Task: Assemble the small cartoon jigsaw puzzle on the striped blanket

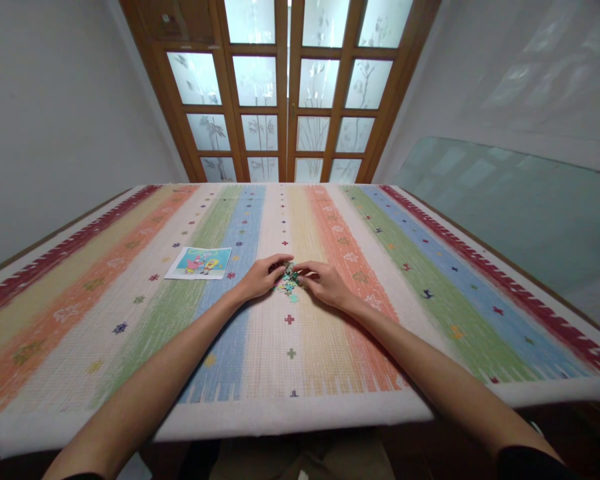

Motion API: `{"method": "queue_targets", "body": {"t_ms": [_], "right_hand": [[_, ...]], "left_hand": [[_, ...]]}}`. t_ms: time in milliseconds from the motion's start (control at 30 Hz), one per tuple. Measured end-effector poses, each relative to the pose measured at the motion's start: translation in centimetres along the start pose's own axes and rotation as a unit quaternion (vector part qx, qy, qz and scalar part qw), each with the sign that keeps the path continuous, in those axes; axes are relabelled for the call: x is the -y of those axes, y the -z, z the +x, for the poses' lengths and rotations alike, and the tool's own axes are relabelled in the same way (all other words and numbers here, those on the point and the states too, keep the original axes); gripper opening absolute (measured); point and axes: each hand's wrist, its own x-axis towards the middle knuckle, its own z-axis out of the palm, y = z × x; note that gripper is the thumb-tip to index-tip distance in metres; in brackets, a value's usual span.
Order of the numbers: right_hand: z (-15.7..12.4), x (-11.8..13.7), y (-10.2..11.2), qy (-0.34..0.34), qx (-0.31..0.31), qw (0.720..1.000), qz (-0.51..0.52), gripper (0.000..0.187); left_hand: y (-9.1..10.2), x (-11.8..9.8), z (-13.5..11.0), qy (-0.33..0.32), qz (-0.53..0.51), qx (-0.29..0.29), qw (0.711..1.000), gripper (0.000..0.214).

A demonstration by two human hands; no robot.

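A small heap of puzzle pieces (pixel 289 285), mostly teal, lies in the middle of the striped cloth (pixel 380 320). My left hand (pixel 261 275) rests at the heap's left side, fingers curled onto the pieces. From the right, my right hand (pixel 324 282) reaches in the same way, with its fingertips pinched on pieces at the top of the heap. Both hands nearly touch over the pile. Which single piece each hand grips is too small to tell.
A cartoon picture card (pixel 200 262) lies flat on the cloth to the left of my left hand. The cloth covers a table (pixel 290 417) whose front edge is near me. Wooden glazed doors (pixel 287 93) stand behind the table's far edge.
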Motion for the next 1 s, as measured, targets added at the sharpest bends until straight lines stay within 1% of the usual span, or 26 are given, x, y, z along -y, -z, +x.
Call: {"method": "queue_targets", "body": {"t_ms": [67, 133, 167, 233, 300, 367, 400, 467, 533, 600, 733, 800, 900, 967, 1000], "right_hand": [[0.1, 0.1, 0.1, -0.004, -0.008, 1.000, 0.007, 0.024], [0.1, 0.0, 0.4, -0.002, -0.010, 1.000, 0.012, 0.025], [0.1, -0.1, 0.7, -0.002, -0.010, 1.000, 0.017, 0.024], [0.1, -0.3, 1.0, -0.005, -0.015, 1.000, 0.027, 0.023], [0.1, -0.5, 1.1, -0.005, -0.030, 0.999, 0.034, 0.020], [0.0, -0.6, 0.9, 0.000, -0.051, 0.998, 0.032, 0.019], [0.0, -0.6, 0.6, 0.002, -0.059, 0.998, 0.031, 0.020], [0.1, -0.5, 0.2, 0.003, -0.068, 0.997, 0.029, 0.021], [0.2, -0.2, -0.1, 0.005, -0.065, 0.998, 0.016, 0.019], [0.2, 0.0, 0.1, 0.016, -0.061, 0.998, -0.006, 0.019], [0.2, -0.3, 1.6, 0.032, -0.044, 0.998, -0.018, 0.019], [0.1, -0.8, 2.3, 0.040, -0.021, 0.998, -0.042, 0.022], [-0.1, -1.3, 2.8, 0.043, 0.029, 0.992, -0.113, 0.036], [-0.3, -1.3, 2.5, 0.040, 0.056, 0.988, -0.137, 0.046], [-0.3, -1.3, 2.3, 0.042, 0.064, 0.988, -0.138, 0.047]], "left_hand": [[0.1, -0.2, 0.1, 0.012, -0.013, -0.028, 0.999, 0.037], [0.2, -0.4, 0.1, 0.022, -0.027, -0.041, 0.999, 0.040], [0.2, -0.4, 0.0, 0.024, -0.035, -0.038, 0.998, 0.041], [0.3, -0.5, -0.2, 0.019, -0.034, -0.009, 0.999, 0.046], [0.2, -0.6, -0.6, -0.001, -0.001, 0.034, 0.999, 0.063], [0.0, -0.7, -0.8, -0.025, 0.047, 0.068, 0.996, 0.088], [-0.1, -0.7, -0.9, -0.035, 0.064, 0.077, 0.994, 0.098], [-0.3, -0.6, -0.9, -0.043, 0.076, 0.078, 0.993, 0.105], [-0.5, -0.5, -0.8, -0.035, 0.071, 0.060, 0.995, 0.098], [-0.6, -0.2, -0.7, -0.022, 0.060, 0.036, 0.997, 0.084], [-0.7, 0.3, -0.5, -0.019, 0.011, 0.005, 1.000, 0.058], [-0.7, 0.5, -0.5, -0.019, -0.030, -0.008, 0.999, 0.050], [-0.8, 0.6, -0.3, 0.001, -0.098, -0.024, 0.995, 0.043], [-0.9, 0.5, -0.1, 0.020, -0.138, -0.037, 0.989, 0.041], [-1.0, 0.4, 0.0, 0.029, -0.160, -0.044, 0.986, 0.042]]}}
